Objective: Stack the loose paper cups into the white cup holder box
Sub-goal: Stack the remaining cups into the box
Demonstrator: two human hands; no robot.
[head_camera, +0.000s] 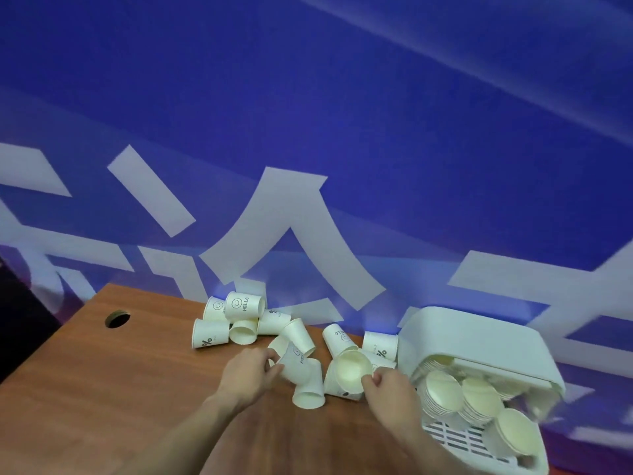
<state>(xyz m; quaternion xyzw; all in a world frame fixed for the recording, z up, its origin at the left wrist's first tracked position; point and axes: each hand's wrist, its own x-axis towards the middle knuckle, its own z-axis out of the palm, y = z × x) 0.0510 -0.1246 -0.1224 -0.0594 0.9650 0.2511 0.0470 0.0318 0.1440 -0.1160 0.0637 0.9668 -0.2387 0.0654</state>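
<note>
Several loose white paper cups point(239, 320) lie tumbled on the brown table point(102, 389), most printed with "HELLO" or a percent sign. My left hand point(248, 371) grips a lying cup point(294, 358) in the middle of the heap. My right hand point(390, 389) pinches the rim of a cup point(352, 370) whose cream inside faces me. The white cup holder box point(472, 341) lies on its side at the right, holding stacked cups point(442, 392) in rows.
A round cable hole point(117, 318) sits in the table at the back left. A blue wall with large white characters point(291, 207) rises right behind the table. The box reaches the table's right edge.
</note>
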